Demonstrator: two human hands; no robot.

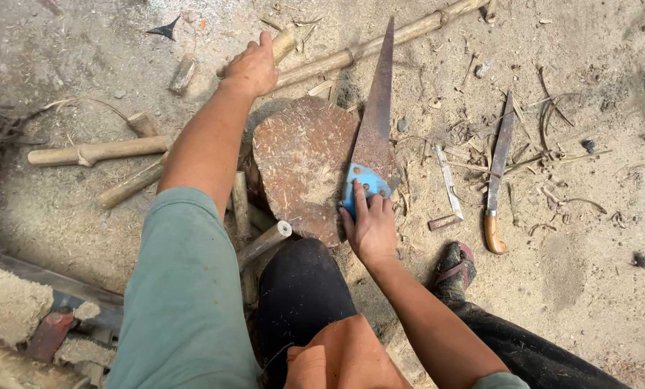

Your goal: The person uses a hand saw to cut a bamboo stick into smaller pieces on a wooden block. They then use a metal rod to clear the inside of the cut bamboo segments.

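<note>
On sand, saw (375, 119) lengthwise — tip away (right hand (370, 229) touching)

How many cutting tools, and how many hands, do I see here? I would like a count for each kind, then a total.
Hand saws: 1, the blue-handled saw under the right hand.
Long knives: 1, the wooden-handled knife lying on the ground.
Hands: 2, the right hand and the left hand, which reaches the long bamboo pole.
Total: 4

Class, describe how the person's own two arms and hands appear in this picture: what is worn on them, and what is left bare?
The left hand and right hand are bare: no gloves, rings or watch visible. Both forearms are uncovered. The left upper arm wears a loose grey-green short sleeve; a matching sleeve edge shows at the right arm.
</note>
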